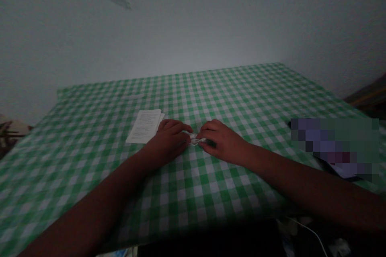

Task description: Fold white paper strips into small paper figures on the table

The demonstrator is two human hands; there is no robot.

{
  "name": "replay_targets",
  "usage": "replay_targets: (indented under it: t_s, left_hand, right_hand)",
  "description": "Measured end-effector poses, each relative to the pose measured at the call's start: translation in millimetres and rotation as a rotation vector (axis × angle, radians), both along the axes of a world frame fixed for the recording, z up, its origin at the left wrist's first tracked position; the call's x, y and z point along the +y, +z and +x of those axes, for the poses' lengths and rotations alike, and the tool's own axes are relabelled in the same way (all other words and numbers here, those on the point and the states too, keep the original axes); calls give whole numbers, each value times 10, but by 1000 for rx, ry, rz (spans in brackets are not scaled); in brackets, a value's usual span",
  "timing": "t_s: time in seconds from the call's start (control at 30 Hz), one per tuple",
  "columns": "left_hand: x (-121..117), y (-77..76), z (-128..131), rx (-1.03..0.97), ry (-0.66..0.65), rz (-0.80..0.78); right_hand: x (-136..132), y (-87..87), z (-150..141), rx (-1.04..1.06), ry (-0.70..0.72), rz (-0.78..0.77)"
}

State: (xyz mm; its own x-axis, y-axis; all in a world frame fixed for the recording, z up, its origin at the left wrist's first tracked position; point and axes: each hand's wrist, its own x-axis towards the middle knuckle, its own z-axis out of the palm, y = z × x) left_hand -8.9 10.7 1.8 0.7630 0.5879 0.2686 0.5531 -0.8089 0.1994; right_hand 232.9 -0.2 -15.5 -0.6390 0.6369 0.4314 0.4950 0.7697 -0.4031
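Grey wall [193, 28], one, plain, behind everything from where I stand. Bench [211, 200], one, dressed in green-and-white checked cloth [241, 88]. Flat dark-edged object [343, 170], one, at the bench's right, past the right forearm [295, 172]; face mostly blurred. Printed sheets [143, 126], overlapping, flat, partly behind the left hand [170, 138]. Hands, one pair: left, thumb and fingers pinching the left end of a folded white slip [195, 140]; right hand [224, 142], pinching its right end. Slip, seemingly paper, low over the cloth, between both hands.
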Motion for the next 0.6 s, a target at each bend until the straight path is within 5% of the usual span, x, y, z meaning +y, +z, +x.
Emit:
replay_targets:
  t_s: [0.2,0.6]
  left_hand:
    - [42,-45,-38,-85,-24,-116]
    - [-4,-23,-8,-14,49,-79]
  right_hand:
    - [17,14,21,-17,-11,14]
    - [37,-17,25,-96,-34,31]
